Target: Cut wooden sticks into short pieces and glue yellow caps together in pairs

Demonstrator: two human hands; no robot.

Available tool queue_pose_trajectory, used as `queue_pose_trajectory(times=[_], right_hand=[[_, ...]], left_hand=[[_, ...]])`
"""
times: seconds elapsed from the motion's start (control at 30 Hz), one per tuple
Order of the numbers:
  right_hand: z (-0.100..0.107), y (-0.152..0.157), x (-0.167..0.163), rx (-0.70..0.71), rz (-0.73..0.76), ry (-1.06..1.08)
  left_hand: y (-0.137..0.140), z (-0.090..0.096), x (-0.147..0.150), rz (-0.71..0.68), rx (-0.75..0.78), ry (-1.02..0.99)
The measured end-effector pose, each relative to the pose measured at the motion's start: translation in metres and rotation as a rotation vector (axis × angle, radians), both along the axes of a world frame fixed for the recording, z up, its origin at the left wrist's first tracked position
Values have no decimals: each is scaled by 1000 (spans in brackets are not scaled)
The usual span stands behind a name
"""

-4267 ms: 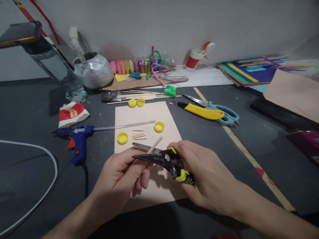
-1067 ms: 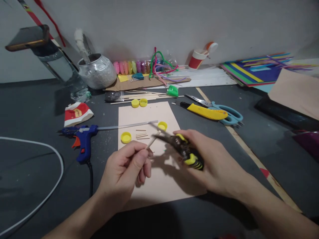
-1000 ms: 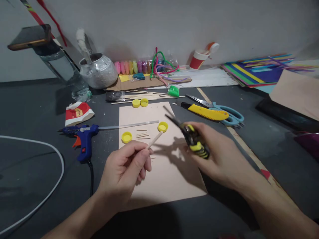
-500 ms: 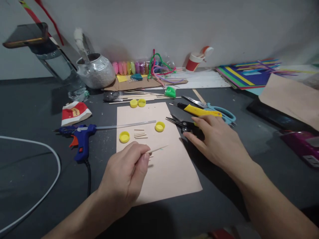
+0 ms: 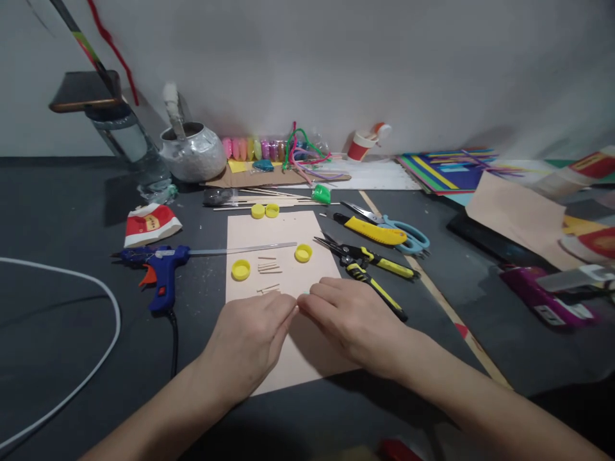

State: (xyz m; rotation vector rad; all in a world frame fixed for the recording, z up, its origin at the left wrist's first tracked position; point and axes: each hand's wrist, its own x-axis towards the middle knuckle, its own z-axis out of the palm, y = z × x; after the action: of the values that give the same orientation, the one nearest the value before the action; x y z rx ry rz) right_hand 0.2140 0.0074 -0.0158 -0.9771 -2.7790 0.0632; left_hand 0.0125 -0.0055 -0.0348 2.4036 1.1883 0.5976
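Above the lower part of a beige paper sheet [image 5: 269, 378], my two hands meet at the fingertips. My left hand [image 5: 252, 339] is closed in a pinch on a toothpick, which the fingers now cover. My right hand [image 5: 360, 323] pinches against it from the other side, where the toothpick's pointed end was showing. Just beyond the fingers lie several short cut stick pieces [image 5: 269, 267]. They sit between two upturned yellow bottle caps, a left cap [image 5: 241, 269] and a right cap [image 5: 303, 253]. Black and yellow pliers [image 5: 379, 294] lie open beside my right hand.
A blue glue gun [image 5: 163, 275] with a long glue stick lies left of the sheet, near a white cable [image 5: 113, 320]. A yellow utility knife [image 5: 377, 230] and blue-handled scissors [image 5: 408, 234] lie right. Behind stand a silver pot [image 5: 195, 153] and a bottle [image 5: 127, 144].
My right hand has left the pliers, which now lie on the table, and has moved left to meet my left hand. The toothpick has gone out of sight between the fingers.
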Motion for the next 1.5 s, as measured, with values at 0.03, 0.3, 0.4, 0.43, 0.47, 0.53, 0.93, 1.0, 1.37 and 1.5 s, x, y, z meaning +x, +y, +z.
queue_pose_trajectory(times=[0.03,0.3,0.4,0.43,0.47,0.53,0.93,1.0,1.37,1.5], right_hand=[[1,0,-1,-11,-4,-14],[6,5,-14,-52,-94,-119],[9,8,-18,-58,-110,-153],[10,9,-18,-61,-112,-163],[11,10,-19,-64,-113,-172],[12,11,-20,-69,-116,-185],[12,16,-21,-66,-114,-179],[12,17,-19,-62,-108,-175],[11,23,28,12,-416,-121],[-3,21,84,7,-627,-203]], left_hand=[[0,0,0,10,-14,-2],[3,3,0,111,-83,-18],[4,4,0,144,-95,-13],[5,3,0,152,-97,-12],[5,3,0,158,-100,-11],[6,3,0,168,-107,-11],[10,0,-1,187,-172,-82],[12,0,-2,158,-187,-120],[16,1,-6,139,-527,-551],[18,7,-4,103,-741,-749]])
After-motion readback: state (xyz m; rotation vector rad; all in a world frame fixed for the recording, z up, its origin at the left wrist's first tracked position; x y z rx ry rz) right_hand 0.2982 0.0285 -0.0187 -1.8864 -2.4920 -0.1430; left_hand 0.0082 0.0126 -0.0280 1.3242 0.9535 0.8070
